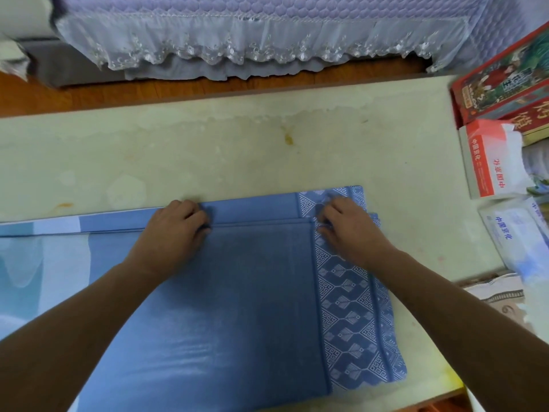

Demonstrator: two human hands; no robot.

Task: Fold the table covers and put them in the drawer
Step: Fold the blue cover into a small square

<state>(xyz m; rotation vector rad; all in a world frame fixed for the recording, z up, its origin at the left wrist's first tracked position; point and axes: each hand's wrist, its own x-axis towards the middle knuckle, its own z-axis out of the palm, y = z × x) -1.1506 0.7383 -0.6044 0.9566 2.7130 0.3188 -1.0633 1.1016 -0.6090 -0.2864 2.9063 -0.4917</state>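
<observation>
A pale, stained surface (237, 150) fills most of the view, with a bed under a lilac quilted cover with a lace frill (237, 40) beyond its far edge and a stack of red and white boxes (499, 129) at its right end. Spread across the near half of the surface lies the blue table cover (237, 307), partly folded: a plain blue panel in the middle, a white geometric border down its right side, and a lighter blue stretch running off to the left. Its far edge shows stacked layers, so at least one fold looks made, and no drawer is in sight, so storing it is not yet done. The left hand (175, 230) sits at that far edge with its fingers (199, 218) curled over the layered hem, seemingly pinching it. The right hand (347, 224) is at the far right corner on the patterned border, fingers bent down onto the cloth and apparently gripping the corner layers. The cloth looks thin, light and limp with a slight sheen, so it may well slide on the smooth surface and sag between the hands; it is probably best taken at the corners and hems, with all layers pinched together.
</observation>
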